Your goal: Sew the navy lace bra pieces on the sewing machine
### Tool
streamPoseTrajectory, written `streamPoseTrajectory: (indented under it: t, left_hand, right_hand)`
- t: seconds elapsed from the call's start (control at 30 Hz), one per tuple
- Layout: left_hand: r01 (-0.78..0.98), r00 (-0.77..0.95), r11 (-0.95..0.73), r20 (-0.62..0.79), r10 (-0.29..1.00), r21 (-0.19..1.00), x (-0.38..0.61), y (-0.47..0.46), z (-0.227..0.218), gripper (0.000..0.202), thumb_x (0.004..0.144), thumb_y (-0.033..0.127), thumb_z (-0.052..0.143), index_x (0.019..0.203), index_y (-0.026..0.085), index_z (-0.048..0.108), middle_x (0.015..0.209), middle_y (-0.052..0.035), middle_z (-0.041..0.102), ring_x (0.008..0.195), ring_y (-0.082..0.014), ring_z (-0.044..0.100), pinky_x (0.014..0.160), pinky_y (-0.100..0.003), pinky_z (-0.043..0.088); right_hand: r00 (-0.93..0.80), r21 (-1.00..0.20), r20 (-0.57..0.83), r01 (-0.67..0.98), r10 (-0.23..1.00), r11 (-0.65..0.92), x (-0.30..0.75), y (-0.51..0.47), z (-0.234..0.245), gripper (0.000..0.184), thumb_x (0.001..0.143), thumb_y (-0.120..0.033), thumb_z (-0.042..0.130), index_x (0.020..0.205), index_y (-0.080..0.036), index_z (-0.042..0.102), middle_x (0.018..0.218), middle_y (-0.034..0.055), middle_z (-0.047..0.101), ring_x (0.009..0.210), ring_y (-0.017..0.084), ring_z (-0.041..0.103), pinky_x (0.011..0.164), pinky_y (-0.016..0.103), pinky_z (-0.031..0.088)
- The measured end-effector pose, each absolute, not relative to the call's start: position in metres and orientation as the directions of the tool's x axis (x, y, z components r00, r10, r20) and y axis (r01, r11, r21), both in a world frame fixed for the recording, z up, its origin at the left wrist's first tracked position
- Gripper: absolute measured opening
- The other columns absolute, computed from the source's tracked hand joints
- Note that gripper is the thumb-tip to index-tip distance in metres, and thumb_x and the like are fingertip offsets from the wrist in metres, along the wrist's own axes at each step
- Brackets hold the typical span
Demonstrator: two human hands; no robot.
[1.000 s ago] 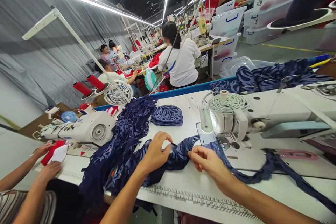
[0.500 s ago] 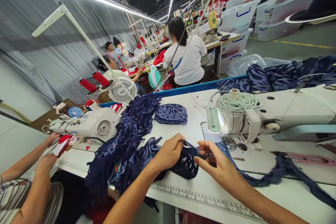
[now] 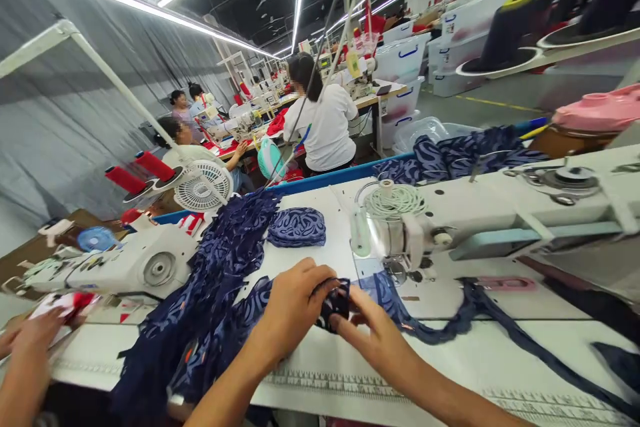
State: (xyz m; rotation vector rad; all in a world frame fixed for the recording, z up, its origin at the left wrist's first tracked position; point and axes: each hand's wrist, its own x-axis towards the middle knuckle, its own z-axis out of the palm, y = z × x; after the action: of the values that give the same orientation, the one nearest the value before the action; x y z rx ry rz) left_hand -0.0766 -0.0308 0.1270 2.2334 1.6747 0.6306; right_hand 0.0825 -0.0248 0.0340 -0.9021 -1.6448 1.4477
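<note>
My left hand [image 3: 297,303] is closed on a small navy patterned fabric piece [image 3: 337,305], held just above the front of the white sewing table [image 3: 300,265]. My right hand [image 3: 375,330] pinches the right edge of that piece between thumb and fingers. Just right of my hands, a blue lace strip [image 3: 435,330] runs from below the sewing machine's head [image 3: 395,243] to the lower right. Left of my hands, a long heap of navy fabric pieces [image 3: 220,253] hangs over the table's front edge. Beyond my hands lies a neat stack of patterned pieces [image 3: 297,227].
A co-worker's hands [image 3: 35,340] handle red and white fabric at another sewing machine [image 3: 125,267] on the left. A printed ruler [image 3: 345,383] runs along the front edge. A blue-edged trough [image 3: 345,172] behind the table holds navy bundles [image 3: 450,153]. Pink scissors or snips cannot be made out.
My view has swung right, so the scene sits further left. My right hand has closed in on the fabric piece, which is now gathered smaller between both hands.
</note>
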Motion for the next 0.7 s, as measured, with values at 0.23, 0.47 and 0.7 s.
streamPoseTrajectory:
  t: [0.23, 0.47, 0.7]
  left_hand:
    - [0.832, 0.349, -0.368, 0.122, 0.929, 0.415, -0.051, 0.008, 0.105, 0.018, 0.096, 0.034, 0.058, 0.089, 0.025, 0.071, 0.087, -0.0012, 0.068, 0.082, -0.0185, 0.062, 0.073, -0.026, 0.039]
    - [0.812, 0.297, -0.306, 0.099, 0.95, 0.497, -0.01, 0.035, 0.015, 0.014, 0.094, 0.032, 0.06, 0.09, 0.021, 0.068, 0.089, -0.0032, 0.069, 0.085, -0.0198, 0.062, 0.073, -0.027, 0.041]
    - [0.747, 0.25, -0.259, 0.102, 0.963, 0.612, -0.02, 0.003, 0.008, 0.012, 0.093, 0.032, 0.061, 0.089, 0.023, 0.069, 0.087, -0.0015, 0.069, 0.082, -0.0173, 0.063, 0.076, -0.026, 0.044]
  right_hand:
    - [-0.603, -0.987, 0.089, 0.056, 0.793, 0.154, 0.119, -0.034, 0.041, 0.02, 0.092, -0.023, 0.044, 0.079, -0.019, 0.059, 0.072, -0.0007, 0.063, 0.067, 0.015, 0.06, 0.059, 0.025, 0.045]
    - [-0.638, -0.3, 0.52, 0.485, 0.567, 0.821, 0.199, 0.01, 0.019, 0.033, 0.092, -0.009, 0.044, 0.115, -0.019, 0.065, 0.113, 0.01, 0.069, 0.103, 0.024, 0.063, 0.086, 0.04, 0.048]
    - [-0.633, -0.237, 0.557, 0.499, 0.538, 0.833, 0.199, -0.011, -0.01, 0.025, 0.097, -0.016, 0.048, 0.114, -0.018, 0.065, 0.114, 0.0095, 0.068, 0.109, 0.024, 0.06, 0.093, 0.04, 0.044]
